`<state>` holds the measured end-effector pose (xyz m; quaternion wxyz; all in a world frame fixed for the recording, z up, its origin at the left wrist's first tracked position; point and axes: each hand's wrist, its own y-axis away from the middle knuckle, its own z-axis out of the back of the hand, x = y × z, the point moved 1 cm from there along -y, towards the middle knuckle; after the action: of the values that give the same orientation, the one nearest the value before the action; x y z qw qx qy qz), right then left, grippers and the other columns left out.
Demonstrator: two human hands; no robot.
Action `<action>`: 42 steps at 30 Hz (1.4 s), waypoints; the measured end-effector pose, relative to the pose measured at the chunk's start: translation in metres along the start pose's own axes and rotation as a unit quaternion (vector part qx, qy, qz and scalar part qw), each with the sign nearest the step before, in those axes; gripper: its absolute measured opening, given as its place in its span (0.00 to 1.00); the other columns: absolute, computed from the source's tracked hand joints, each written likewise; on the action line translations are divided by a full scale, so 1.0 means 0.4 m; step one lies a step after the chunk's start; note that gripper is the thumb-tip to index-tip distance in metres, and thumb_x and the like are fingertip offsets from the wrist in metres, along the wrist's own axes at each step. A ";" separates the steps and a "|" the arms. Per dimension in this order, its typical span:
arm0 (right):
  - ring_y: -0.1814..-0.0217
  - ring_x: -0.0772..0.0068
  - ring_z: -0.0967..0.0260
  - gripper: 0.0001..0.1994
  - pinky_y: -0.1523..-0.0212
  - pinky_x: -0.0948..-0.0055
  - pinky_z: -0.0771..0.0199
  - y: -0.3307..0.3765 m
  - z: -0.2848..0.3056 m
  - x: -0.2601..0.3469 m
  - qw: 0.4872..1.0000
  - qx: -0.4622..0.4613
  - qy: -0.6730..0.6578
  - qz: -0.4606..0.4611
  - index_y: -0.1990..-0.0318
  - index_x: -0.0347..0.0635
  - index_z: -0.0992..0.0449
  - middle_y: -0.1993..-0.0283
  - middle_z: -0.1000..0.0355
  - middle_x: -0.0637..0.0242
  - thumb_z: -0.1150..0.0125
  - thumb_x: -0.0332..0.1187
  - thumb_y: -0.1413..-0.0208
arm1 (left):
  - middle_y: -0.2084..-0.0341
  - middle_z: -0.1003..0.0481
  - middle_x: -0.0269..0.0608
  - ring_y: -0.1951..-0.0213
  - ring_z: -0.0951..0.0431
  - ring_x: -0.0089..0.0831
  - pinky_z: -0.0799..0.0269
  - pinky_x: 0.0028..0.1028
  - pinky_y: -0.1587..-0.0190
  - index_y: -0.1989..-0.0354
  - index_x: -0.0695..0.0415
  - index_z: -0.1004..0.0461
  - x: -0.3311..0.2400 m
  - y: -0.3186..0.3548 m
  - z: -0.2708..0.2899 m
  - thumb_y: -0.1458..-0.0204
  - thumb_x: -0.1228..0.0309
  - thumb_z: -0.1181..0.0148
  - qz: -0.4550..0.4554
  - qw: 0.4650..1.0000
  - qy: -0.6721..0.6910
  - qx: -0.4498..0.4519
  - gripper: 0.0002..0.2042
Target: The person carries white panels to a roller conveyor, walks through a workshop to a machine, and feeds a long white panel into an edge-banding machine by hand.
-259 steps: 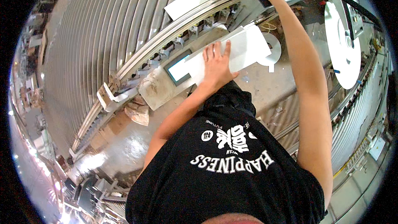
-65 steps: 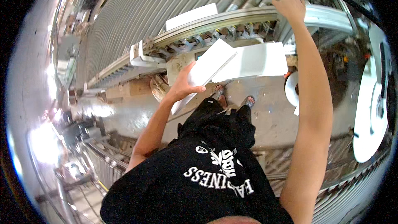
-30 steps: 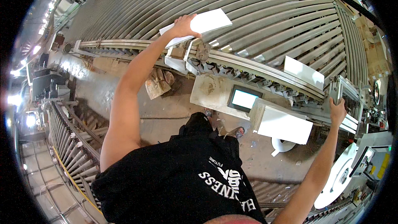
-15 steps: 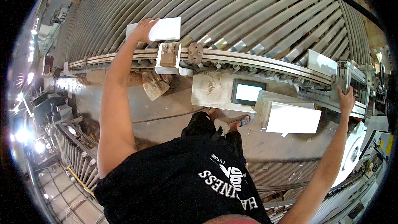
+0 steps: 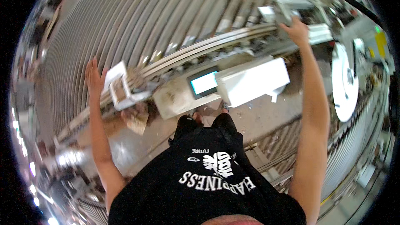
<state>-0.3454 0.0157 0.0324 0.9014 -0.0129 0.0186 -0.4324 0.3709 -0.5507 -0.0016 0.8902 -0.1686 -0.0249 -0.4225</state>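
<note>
Head view: both arms stretched out along a long metal rail, a white sheet just let go.

Half a second ago the white sheet was gripped by the left hand; now that hand is spread flat and open, holding nothing, just beside the sheet, which lies at the rail's left end over a small bracket; the sheet is judged to have been set down there; the right hand is curled on a grey fitting at the rail's right end, as before; below the rail's middle, a lit screen and a white box are seen.
</note>
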 end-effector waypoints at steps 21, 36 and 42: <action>0.45 0.54 0.22 0.32 0.29 0.58 0.41 0.085 0.069 -0.005 0.985 -0.095 -0.139 -0.038 0.48 0.38 0.25 0.55 0.19 0.53 0.29 0.57 0.51 | 0.27 0.46 0.63 0.25 0.49 0.60 0.54 0.55 0.25 0.22 0.60 0.51 -1.604 0.119 0.256 0.65 0.29 0.29 -0.219 0.930 0.257 0.146 0.66; 0.42 0.53 0.24 0.32 0.26 0.57 0.43 0.089 0.050 -0.024 0.982 -0.095 -0.162 -0.037 0.48 0.37 0.24 0.52 0.20 0.52 0.28 0.53 0.55 | 0.30 0.44 0.62 0.29 0.45 0.58 0.55 0.54 0.26 0.21 0.53 0.55 -1.670 0.143 0.248 0.65 0.45 0.21 -0.206 0.932 0.247 0.170 0.64; 0.38 0.55 0.26 0.34 0.24 0.57 0.46 0.100 0.073 -0.020 0.978 -0.073 -0.189 -0.039 0.46 0.37 0.24 0.47 0.21 0.53 0.28 0.54 0.54 | 0.32 0.42 0.59 0.29 0.45 0.57 0.55 0.52 0.26 0.20 0.53 0.56 -1.651 0.121 0.269 0.66 0.51 0.18 -0.199 0.928 0.279 0.147 0.65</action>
<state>-0.3180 0.0472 0.0600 0.8679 -0.1608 -0.1214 -0.4541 -0.0055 0.0035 -0.0371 0.7734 0.0971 0.1301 -0.6128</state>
